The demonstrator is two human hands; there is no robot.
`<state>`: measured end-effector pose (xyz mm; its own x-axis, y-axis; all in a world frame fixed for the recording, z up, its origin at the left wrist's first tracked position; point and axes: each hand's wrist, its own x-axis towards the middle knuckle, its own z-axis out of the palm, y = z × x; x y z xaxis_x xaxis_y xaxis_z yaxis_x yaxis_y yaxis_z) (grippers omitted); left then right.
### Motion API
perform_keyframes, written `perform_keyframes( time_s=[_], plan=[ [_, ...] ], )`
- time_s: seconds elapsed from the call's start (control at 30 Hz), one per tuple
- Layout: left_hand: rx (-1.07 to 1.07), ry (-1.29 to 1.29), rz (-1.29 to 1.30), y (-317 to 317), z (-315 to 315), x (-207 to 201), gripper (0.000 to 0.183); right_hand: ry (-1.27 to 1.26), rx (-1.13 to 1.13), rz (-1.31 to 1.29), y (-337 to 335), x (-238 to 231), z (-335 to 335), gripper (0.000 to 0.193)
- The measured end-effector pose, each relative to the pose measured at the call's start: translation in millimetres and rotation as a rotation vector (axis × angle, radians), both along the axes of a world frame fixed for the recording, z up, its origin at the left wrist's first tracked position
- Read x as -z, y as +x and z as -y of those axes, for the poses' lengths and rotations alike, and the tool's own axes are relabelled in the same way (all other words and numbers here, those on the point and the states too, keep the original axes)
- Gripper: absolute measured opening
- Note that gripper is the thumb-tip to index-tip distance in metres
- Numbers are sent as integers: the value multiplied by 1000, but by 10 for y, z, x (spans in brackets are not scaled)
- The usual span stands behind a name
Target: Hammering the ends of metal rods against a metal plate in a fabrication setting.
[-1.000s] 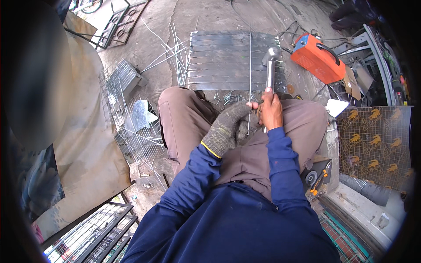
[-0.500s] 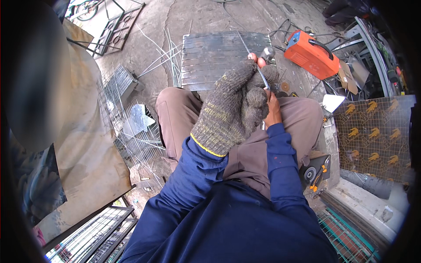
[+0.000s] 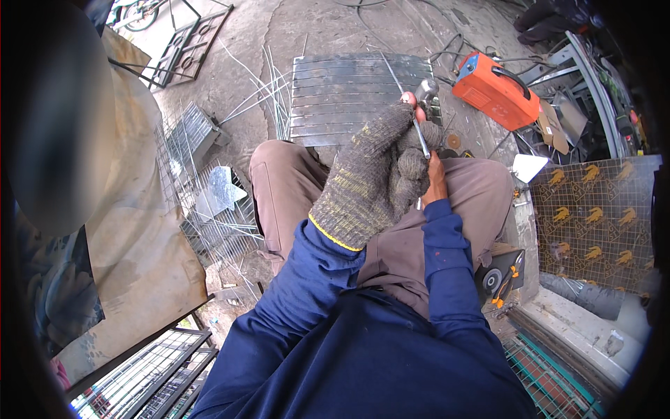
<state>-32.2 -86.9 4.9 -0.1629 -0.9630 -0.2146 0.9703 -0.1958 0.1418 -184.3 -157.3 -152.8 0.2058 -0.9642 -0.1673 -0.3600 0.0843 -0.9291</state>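
Observation:
A thin grey metal rod (image 3: 391,70) slants from above the slatted metal panel down between my hands. My left hand (image 3: 373,171), in a dark grey knitted glove with a yellow cuff edge and bare fingertips showing, is closed around the rod's middle. Below it and to the right, my bare right hand (image 3: 436,180) grips the rod's lower part; its fingers are partly hidden by the glove. Just beyond the left fingertips is a rounded grey metal piece (image 3: 426,88), its lower part hidden. The slatted panel (image 3: 335,91) lies on the ground ahead of my knees.
An orange machine (image 3: 495,91) with a black handle and cables stands at the far right. Thin rods (image 3: 276,98) and wire mesh (image 3: 216,227) lie at the left. A patterned board (image 3: 593,216) and a black grinding-wheel box (image 3: 499,276) are at the right.
Both my hands have shifted slightly to the right, and the right hand sits a little lower. More of the rod shows between the left fingertips and my right hand.

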Motion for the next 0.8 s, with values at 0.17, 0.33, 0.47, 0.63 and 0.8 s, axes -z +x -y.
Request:
perform_keyframes(
  time_s=[0.17,0.33,0.47,0.63,0.8],
  plan=[
    [63,74,232,-12,-79,214,22,177,112,194,-12,154,2,63],
    [249,136,521,-3,-244,916,19,204,99,45,34,-40,14,63],
    [423,107,911,18,-286,1243,19,308,143,61,12,-118,-14,61],
    [385,103,1099,-29,-211,1458,19,294,158,114,-26,-87,-138,58],
    [395,114,1118,-3,-138,1466,23,260,117,91,-17,-288,-365,53]
  ],
)
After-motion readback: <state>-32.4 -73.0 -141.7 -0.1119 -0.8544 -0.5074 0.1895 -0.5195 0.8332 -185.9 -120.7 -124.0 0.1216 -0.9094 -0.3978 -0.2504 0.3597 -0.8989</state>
